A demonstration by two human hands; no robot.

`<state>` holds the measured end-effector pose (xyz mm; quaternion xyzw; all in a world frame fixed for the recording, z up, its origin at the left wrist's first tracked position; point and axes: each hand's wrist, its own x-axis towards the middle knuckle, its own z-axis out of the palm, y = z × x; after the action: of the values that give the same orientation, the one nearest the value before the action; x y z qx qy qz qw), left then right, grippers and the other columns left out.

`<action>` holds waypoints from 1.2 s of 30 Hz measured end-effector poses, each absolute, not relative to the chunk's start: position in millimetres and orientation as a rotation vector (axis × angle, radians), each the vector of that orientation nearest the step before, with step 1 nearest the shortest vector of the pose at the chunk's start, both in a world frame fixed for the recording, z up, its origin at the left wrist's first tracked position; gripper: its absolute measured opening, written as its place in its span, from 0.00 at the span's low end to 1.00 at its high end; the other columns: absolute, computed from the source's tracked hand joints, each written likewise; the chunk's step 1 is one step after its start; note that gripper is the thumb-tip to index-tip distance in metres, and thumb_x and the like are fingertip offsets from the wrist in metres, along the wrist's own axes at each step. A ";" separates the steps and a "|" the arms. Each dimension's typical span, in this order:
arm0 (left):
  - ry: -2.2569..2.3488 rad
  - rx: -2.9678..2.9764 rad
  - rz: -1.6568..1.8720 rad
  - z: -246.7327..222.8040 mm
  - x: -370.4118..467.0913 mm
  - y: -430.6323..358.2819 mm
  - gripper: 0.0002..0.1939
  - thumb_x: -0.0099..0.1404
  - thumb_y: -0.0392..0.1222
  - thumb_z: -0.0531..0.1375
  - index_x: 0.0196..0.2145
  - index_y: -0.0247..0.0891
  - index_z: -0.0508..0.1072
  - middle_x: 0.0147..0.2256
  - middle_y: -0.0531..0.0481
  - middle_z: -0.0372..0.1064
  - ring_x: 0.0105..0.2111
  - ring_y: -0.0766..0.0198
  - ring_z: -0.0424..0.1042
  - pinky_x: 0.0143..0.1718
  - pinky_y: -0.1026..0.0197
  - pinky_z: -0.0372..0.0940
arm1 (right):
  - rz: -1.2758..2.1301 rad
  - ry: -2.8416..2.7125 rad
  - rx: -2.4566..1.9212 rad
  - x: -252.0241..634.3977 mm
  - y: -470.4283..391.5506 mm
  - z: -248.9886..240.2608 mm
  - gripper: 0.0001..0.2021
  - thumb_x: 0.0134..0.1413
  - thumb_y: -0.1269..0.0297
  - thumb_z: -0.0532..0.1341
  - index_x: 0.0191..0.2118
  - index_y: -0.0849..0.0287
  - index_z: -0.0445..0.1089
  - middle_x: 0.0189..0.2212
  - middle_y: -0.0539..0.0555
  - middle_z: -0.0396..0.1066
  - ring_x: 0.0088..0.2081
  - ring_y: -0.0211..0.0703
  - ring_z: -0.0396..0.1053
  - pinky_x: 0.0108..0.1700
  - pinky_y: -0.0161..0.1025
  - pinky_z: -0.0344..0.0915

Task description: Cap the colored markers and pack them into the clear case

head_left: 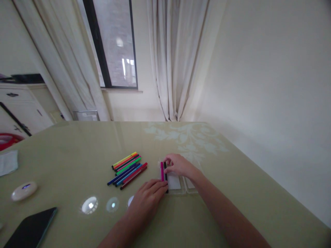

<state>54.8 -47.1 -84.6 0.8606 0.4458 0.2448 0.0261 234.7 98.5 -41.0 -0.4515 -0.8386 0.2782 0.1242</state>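
A clear plastic case [178, 192] lies on the table with a white card [174, 181] inside it. A magenta marker [162, 171] stands along its left side, and beside that is a black marker [165, 168]. My right hand [179, 166] pinches the upper part of the black marker between thumb and fingers. Across its lower part rest the closed fingers of my left hand [151, 194], covering the magenta marker's lower end too; the left thumb is hidden. The black marker's bottom tip shows below those fingers.
Left of the case lies a loose pile of coloured markers [128, 173]. Farther left are a white oval device [24, 191], a dark phone or tablet [32, 227] and a pale cloth or tissue [9, 162]. A wall [284, 103] borders the table's right edge.
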 end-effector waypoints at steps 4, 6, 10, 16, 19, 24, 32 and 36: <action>1.402 2.632 0.800 -87.0 58.0 -47.6 0.18 0.72 0.33 0.56 0.56 0.46 0.75 0.53 0.46 0.77 0.53 0.55 0.74 0.54 0.48 0.73 | 0.907 -2.408 -1.305 236.4 102.2 -47.9 0.19 0.42 0.69 0.76 0.43 0.59 0.78 0.32 0.49 0.75 0.33 0.39 0.70 0.33 0.33 0.61; 1.398 2.639 0.810 -87.1 58.6 -47.3 0.18 0.72 0.34 0.56 0.56 0.46 0.75 0.53 0.47 0.77 0.52 0.55 0.75 0.54 0.49 0.73 | 0.940 -2.394 -1.299 236.7 102.7 -48.9 0.19 0.41 0.69 0.76 0.43 0.58 0.78 0.31 0.48 0.75 0.33 0.39 0.71 0.33 0.32 0.61; 1.399 2.626 0.887 -80.2 47.9 -42.8 0.16 0.74 0.38 0.55 0.56 0.44 0.74 0.52 0.46 0.77 0.51 0.57 0.75 0.53 0.54 0.72 | 0.899 -2.437 -1.260 236.3 98.9 -42.4 0.19 0.43 0.69 0.75 0.44 0.58 0.79 0.33 0.50 0.77 0.35 0.41 0.73 0.36 0.34 0.64; 2.188 2.361 0.869 -70.0 6.1 -30.8 0.12 0.74 0.42 0.53 0.40 0.41 0.76 0.39 0.44 0.74 0.43 0.50 0.73 0.48 0.47 0.68 | 0.812 -2.403 -1.227 239.4 93.5 -19.7 0.20 0.55 0.65 0.69 0.53 0.62 0.76 0.39 0.57 0.79 0.39 0.45 0.75 0.42 0.38 0.67; 2.279 2.324 0.714 -71.9 -1.6 -28.9 0.09 0.72 0.41 0.55 0.37 0.41 0.75 0.40 0.43 0.73 0.44 0.48 0.72 0.47 0.47 0.67 | 0.780 -2.348 -1.222 242.6 94.3 -11.2 0.18 0.58 0.64 0.66 0.54 0.61 0.75 0.39 0.57 0.79 0.38 0.44 0.75 0.42 0.38 0.67; 2.154 2.257 0.704 -75.7 5.1 -27.8 0.06 0.71 0.39 0.55 0.36 0.40 0.72 0.38 0.45 0.73 0.41 0.51 0.72 0.45 0.50 0.66 | 0.749 -2.239 -1.180 243.7 92.7 -2.4 0.18 0.59 0.64 0.66 0.54 0.58 0.74 0.43 0.57 0.77 0.38 0.42 0.74 0.43 0.39 0.68; 1.922 2.013 0.948 -75.2 14.8 -28.2 0.07 0.71 0.42 0.54 0.38 0.41 0.71 0.40 0.46 0.73 0.41 0.53 0.72 0.44 0.52 0.66 | 0.904 -2.342 -1.008 232.8 75.5 4.5 0.13 0.56 0.66 0.68 0.48 0.59 0.77 0.40 0.56 0.79 0.37 0.43 0.76 0.40 0.37 0.69; 1.596 1.622 1.212 -76.8 26.0 -26.2 0.15 0.72 0.55 0.54 0.39 0.40 0.71 0.34 0.50 0.72 0.32 0.59 0.72 0.35 0.58 0.66 | 1.107 -2.300 -0.952 223.6 68.1 -0.6 0.12 0.54 0.64 0.70 0.45 0.57 0.78 0.36 0.53 0.80 0.37 0.45 0.78 0.40 0.38 0.70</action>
<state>26.0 -26.2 -76.8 0.6044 0.5946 0.4515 0.2780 223.6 68.1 -0.6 -0.3419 -0.8259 0.3975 0.2071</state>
